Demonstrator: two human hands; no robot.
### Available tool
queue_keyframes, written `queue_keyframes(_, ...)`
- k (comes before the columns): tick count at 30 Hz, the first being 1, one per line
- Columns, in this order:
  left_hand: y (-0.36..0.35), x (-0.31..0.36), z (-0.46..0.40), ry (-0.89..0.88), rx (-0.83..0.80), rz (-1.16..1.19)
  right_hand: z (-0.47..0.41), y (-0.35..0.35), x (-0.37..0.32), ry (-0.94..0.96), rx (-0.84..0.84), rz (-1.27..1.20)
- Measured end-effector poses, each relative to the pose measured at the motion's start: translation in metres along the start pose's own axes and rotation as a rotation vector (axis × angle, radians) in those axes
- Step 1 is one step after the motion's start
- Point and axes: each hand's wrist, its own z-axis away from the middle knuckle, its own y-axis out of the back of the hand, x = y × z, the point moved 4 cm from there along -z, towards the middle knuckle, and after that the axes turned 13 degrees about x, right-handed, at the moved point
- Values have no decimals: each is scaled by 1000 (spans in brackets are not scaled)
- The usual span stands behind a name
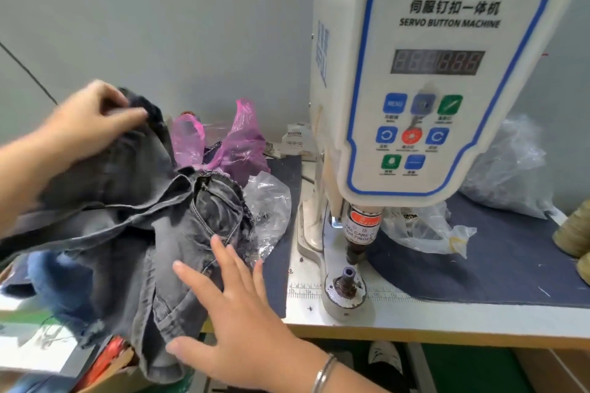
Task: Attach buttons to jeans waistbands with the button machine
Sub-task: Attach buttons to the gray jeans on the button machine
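White servo button machine (427, 80) stands right; crumpled dark grey denim jeans (153, 226) lie heaped left of it.
Left hand (92, 118) pinches the jeans' far edge; right hand (236, 300), fingers spread flat, rests against the near folds.

Camera: one, worn on the person's head.
Looks: forward and down, over the front edge of the tabletop (447, 322) toward the grey wall behind it.
How near: very close; the button machine (424, 80) fills the right half.
Wide view: straight edges bend a little near the picture's sides.
Left side: looks past the tabletop's left edge.
Shared part: none, only one view.
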Motion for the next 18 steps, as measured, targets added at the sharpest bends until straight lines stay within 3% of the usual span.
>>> queue_keyframes(3, -42, 10, 47, -77, -23, -90, -13, -10, 16, 18, -41, 148)
queue_keyframes(7, -87, 35, 80, -232, -213, -239, -13, -15, 36, 49, -123, 278)
queue_keyframes(12, -92, 89, 121, -598, 99, -76, -4, -6, 37, 44, -2, 134)
queue_keyframes(14, -105, 102, 142, -763, -45, -17, 4, 5, 36, 66, 82, 61)
queue_keyframes(16, -125, 100, 157, -695, -299, -48, 15, 14, 37, 81, 101, 13)
queue_keyframes(18, -143, 91, 163, -639, -337, -159, 30, 22, 38, 103, 106, -22)
